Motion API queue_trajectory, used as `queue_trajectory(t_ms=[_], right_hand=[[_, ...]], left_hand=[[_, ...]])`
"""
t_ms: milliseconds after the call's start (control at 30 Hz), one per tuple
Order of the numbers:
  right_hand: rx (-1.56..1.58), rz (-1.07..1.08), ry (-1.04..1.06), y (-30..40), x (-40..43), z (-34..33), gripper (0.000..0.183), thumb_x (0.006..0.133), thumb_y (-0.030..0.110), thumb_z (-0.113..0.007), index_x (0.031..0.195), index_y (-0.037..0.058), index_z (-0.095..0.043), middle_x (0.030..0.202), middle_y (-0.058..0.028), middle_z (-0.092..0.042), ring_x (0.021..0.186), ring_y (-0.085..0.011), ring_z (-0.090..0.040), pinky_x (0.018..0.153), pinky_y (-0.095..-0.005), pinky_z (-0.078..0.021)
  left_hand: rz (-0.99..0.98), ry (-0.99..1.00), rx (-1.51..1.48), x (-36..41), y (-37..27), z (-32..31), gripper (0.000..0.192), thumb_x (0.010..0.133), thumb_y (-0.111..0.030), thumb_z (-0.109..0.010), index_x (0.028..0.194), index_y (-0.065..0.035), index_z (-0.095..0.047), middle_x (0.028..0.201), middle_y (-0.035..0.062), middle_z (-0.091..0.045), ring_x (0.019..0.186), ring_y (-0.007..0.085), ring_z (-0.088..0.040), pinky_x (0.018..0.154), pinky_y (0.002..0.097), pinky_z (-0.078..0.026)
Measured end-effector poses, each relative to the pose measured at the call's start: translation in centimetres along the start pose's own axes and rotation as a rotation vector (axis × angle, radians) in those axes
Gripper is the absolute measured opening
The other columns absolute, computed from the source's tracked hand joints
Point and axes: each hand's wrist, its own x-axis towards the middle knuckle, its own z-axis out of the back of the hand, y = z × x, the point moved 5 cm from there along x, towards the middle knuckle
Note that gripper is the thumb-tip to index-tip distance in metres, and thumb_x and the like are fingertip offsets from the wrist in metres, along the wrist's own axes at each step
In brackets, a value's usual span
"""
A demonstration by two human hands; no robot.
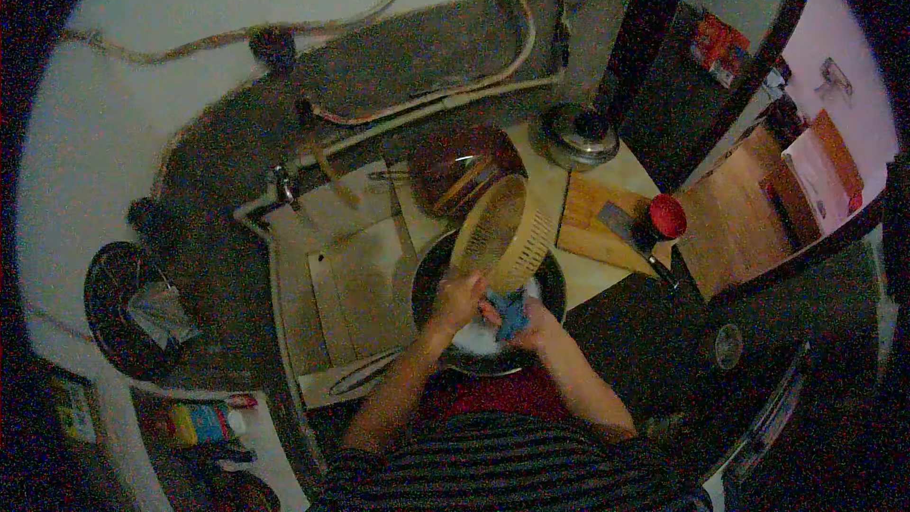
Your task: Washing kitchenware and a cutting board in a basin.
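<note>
Before me, my left hand (461, 302) grips the lower rim of a yellowish slotted plastic colander (534, 238). The colander is tilted on its side over a dark round basin (429, 277). My right hand (534, 327) holds a blue cloth (512, 313) close to the colander's lower edge and my left fingers. White suds or liquid (475, 341) show in the basin beneath both hands. The dim, grainy picture does not show whether the cloth touches the colander.
Behind the colander stands a glossy dark-brown pot (455, 163). A wooden cutting board (579, 217) on the right bears a knife (618, 220) and a red cup (667, 217). A round lid (583, 142) lies farther back. A tap (284, 185) stands at the left.
</note>
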Motion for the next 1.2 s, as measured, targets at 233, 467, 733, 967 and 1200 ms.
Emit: queue_trajectory(t_ms=[233,467,733,967,1200], right_hand=[[-0.404,0.259,-0.106,5.6,-0.1,-0.9,0.036,0.087,0.026,-0.03,0.105,0.0005,-0.047,0.096,-0.015,-0.056,0.079,-0.0248,-0.057,0.064,-0.0328,-0.0491],[-1.719,0.765,-0.724,11.0,-1.5,-3.1,0.042,0.085,0.033,-0.035,0.1,-0.004,-0.049,0.094,-0.0205,-0.055,0.082,-0.0342,-0.054,0.067,-0.0383,-0.0437],[-1.75,0.878,-0.444,6.1,3.1,-4.3,0.04,0.081,0.026,-0.043,0.111,0.0,-0.043,0.119,-0.0213,-0.038,0.11,-0.0357,-0.035,0.094,-0.0386,-0.0273],[-2.051,0.825,0.0,-0.4,-0.3,-6.2,0.054,0.071,0.001,-0.046,0.122,0.0124,-0.035,0.128,-0.0117,-0.032,0.122,-0.0296,-0.021,0.098,-0.0389,-0.0224],[-2.112,0.951,-0.269,4.0,-0.3,-1.2,0.058,0.066,-0.003,-0.044,0.122,0.0104,-0.035,0.13,-0.0094,-0.028,0.121,-0.0309,-0.021,0.098,-0.0384,-0.0221]], left_hand=[[0.484,-0.33,-0.378,1.8,-1.8,5.9,0.038,0.087,-0.033,-0.034,0.094,-0.0001,-0.051,0.083,0.012,-0.054,0.074,0.0237,-0.053,0.068,0.0344,-0.041],[1.022,-0.28,-0.826,2.8,-2.8,7.7,0.051,0.086,-0.042,-0.031,0.108,0.0009,-0.047,0.1,0.0097,-0.054,0.089,0.0205,-0.051,0.076,0.0322,-0.041],[0.851,-0.225,-1.264,1.7,-1.3,5.1,0.05,0.085,-0.043,-0.033,0.112,-0.0023,-0.043,0.104,0.0085,-0.051,0.092,0.0202,-0.051,0.077,0.0335,-0.043],[0.636,-0.295,-1.28,0.7,-0.2,6.5,0.059,0.081,-0.051,-0.034,0.119,-0.0054,-0.035,0.113,0.0087,-0.045,0.098,0.0222,-0.048,0.08,0.0364,-0.042],[1.061,-0.419,-1.259,-2.2,2.9,4.7,0.057,0.082,-0.048,-0.036,0.121,-0.007,-0.032,0.116,0.0087,-0.042,0.102,0.0228,-0.044,0.082,0.0374,-0.041]])
